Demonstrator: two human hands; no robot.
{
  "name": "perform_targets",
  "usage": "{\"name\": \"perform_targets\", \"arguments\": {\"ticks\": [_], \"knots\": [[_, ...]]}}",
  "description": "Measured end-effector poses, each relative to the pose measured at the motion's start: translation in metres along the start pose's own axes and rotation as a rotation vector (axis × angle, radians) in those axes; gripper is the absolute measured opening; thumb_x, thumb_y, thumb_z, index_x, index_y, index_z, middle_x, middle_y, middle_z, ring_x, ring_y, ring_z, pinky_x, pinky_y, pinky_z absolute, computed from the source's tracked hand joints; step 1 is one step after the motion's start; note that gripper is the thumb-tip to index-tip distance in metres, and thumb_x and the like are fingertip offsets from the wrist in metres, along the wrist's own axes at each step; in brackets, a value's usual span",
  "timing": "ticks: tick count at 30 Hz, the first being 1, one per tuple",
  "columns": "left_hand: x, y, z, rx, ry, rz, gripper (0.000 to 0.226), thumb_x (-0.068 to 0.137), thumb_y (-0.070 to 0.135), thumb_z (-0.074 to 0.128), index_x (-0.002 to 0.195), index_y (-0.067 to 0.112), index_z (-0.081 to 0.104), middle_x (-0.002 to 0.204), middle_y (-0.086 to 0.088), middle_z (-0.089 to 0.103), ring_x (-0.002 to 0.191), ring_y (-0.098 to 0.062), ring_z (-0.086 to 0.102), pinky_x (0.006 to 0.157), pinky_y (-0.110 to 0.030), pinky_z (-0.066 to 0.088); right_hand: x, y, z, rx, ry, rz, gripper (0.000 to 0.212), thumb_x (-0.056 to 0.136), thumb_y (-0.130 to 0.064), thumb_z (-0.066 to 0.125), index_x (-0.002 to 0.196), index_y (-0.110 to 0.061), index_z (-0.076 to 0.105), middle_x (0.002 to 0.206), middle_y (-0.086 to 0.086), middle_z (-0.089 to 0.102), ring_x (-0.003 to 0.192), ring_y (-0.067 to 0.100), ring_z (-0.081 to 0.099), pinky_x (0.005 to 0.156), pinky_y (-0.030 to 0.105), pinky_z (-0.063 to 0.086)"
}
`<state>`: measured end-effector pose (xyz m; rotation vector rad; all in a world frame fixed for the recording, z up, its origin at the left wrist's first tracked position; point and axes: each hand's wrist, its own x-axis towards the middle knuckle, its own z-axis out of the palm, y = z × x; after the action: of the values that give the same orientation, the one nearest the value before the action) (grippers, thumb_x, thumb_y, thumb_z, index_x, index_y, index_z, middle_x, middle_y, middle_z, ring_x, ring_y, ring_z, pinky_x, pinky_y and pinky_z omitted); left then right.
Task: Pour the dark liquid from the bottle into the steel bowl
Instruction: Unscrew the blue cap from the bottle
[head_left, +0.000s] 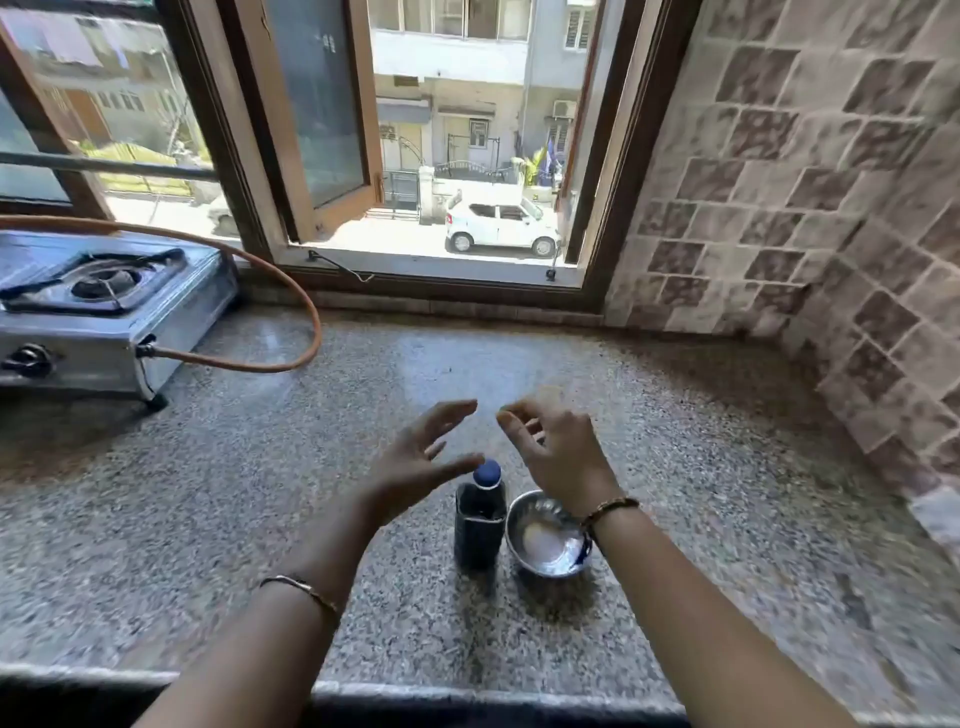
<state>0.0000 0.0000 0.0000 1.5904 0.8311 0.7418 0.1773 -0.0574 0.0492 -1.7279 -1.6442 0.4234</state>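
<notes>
- Standing upright on the speckled granite desk (675, 467) is the bottle (480, 525) of dark liquid, blue cap on, with the steel bowl (548, 535) just beside it on its right.
- Left hand (415, 457) hovers above and left of the bottle cap, its grip open with fingers spread, holding nothing.
- Right hand (558, 449) hangs over the bowl's far rim, fingers loosely curled, empty.
- A steel gas stove (104, 312) with an orange hose (291, 312) sits far left.
- Behind, an open wooden window (447, 156); tiled wall (805, 182) at right.
</notes>
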Motion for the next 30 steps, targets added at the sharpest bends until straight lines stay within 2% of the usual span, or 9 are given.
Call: {"name": "perform_targets", "arguments": {"ticks": [3, 6, 8, 13, 16, 21, 25, 28, 30], "knots": [[-0.011, -0.015, 0.01, -0.008, -0.033, -0.08, 0.074, 0.061, 0.025, 0.086, 0.128, 0.028, 0.054, 0.132, 0.008, 0.059, 0.131, -0.008, 0.046, 0.11, -0.031, 0.032, -0.014, 0.002, 0.009, -0.012, -0.065, -0.005, 0.033, 0.083, -0.045, 0.065, 0.092, -0.014, 0.073, 0.087, 0.004, 0.073, 0.076, 0.013, 0.066, 0.069, 0.021, 0.05], [-0.015, -0.026, 0.02, -0.018, -0.066, -0.107, 0.065, 0.062, 0.006, 0.087, 0.117, 0.027, 0.061, 0.111, 0.014, 0.071, 0.111, 0.001, 0.06, 0.098, -0.017, 0.044, -0.023, -0.002, 0.018, -0.092, -0.115, -0.014, 0.037, 0.074, -0.048, 0.071, 0.086, -0.013, 0.072, 0.08, 0.006, 0.067, 0.071, 0.017, 0.062, 0.066, 0.028, 0.05], [-0.017, -0.026, 0.021, -0.027, -0.091, -0.115, 0.06, 0.06, 0.005, 0.085, 0.11, 0.032, 0.065, 0.105, 0.017, 0.073, 0.105, 0.002, 0.063, 0.091, -0.014, 0.047, -0.024, -0.004, 0.02, -0.157, -0.091, -0.048, 0.034, 0.075, -0.043, 0.073, 0.085, -0.01, 0.07, 0.081, 0.009, 0.065, 0.073, 0.022, 0.061, 0.067, 0.033, 0.05], [-0.019, -0.039, 0.024, -0.029, -0.076, -0.157, 0.061, 0.051, 0.024, 0.087, 0.107, 0.035, 0.067, 0.11, 0.01, 0.073, 0.109, -0.005, 0.063, 0.103, -0.029, 0.043, -0.022, -0.01, 0.017, -0.223, -0.163, -0.101, 0.026, 0.085, -0.031, 0.066, 0.088, -0.005, 0.069, 0.09, 0.011, 0.062, 0.079, 0.027, 0.061, 0.071, 0.033, 0.046], [-0.02, -0.042, 0.026, 0.005, -0.039, -0.126, 0.058, 0.054, 0.018, 0.088, 0.109, 0.023, 0.069, 0.11, -0.005, 0.074, 0.106, -0.011, 0.065, 0.103, -0.039, 0.046, -0.022, -0.011, 0.013, -0.255, -0.211, -0.124, 0.022, 0.087, -0.024, 0.063, 0.088, -0.003, 0.067, 0.092, 0.012, 0.061, 0.082, 0.03, 0.061, 0.076, 0.037, 0.049], [-0.019, -0.045, 0.026, 0.041, -0.029, -0.11, 0.047, 0.064, 0.006, 0.083, 0.108, 0.009, 0.067, 0.105, -0.018, 0.071, 0.099, -0.017, 0.066, 0.1, -0.045, 0.048, -0.024, -0.011, 0.01, -0.282, -0.257, -0.215, 0.011, 0.086, -0.01, 0.061, 0.091, -0.002, 0.068, 0.096, 0.014, 0.063, 0.087, 0.032, 0.061, 0.08, 0.044, 0.052], [-0.018, -0.047, 0.023, 0.006, -0.015, -0.142, 0.052, 0.062, 0.001, 0.081, 0.112, 0.008, 0.066, 0.108, -0.021, 0.07, 0.104, -0.028, 0.067, 0.104, -0.047, 0.046, -0.019, -0.015, 0.002, -0.231, -0.39, -0.223, 0.036, 0.082, 0.006, 0.061, 0.113, -0.012, 0.068, 0.115, 0.007, 0.066, 0.106, 0.022, 0.058, 0.093, 0.034, 0.05], [-0.016, -0.047, 0.023, 0.002, -0.042, -0.128, 0.052, 0.062, 0.002, 0.08, 0.111, 0.012, 0.067, 0.106, -0.022, 0.069, 0.099, -0.024, 0.067, 0.102, -0.048, 0.047, -0.016, -0.019, 0.0, -0.226, -0.385, -0.125, 0.053, 0.078, -0.015, 0.075, 0.128, -0.016, 0.058, 0.124, 0.005, 0.062, 0.113, 0.02, 0.057, 0.101, 0.034, 0.047], [-0.016, -0.046, 0.024, -0.018, -0.039, -0.129, 0.05, 0.061, -0.005, 0.078, 0.108, 0.011, 0.067, 0.101, -0.017, 0.072, 0.095, -0.018, 0.066, 0.097, -0.047, 0.049, -0.015, -0.024, 0.005, -0.302, -0.326, -0.057, 0.05, 0.079, -0.032, 0.073, 0.123, -0.014, 0.06, 0.117, 0.007, 0.06, 0.105, 0.024, 0.059, 0.094, 0.033, 0.049]]}}
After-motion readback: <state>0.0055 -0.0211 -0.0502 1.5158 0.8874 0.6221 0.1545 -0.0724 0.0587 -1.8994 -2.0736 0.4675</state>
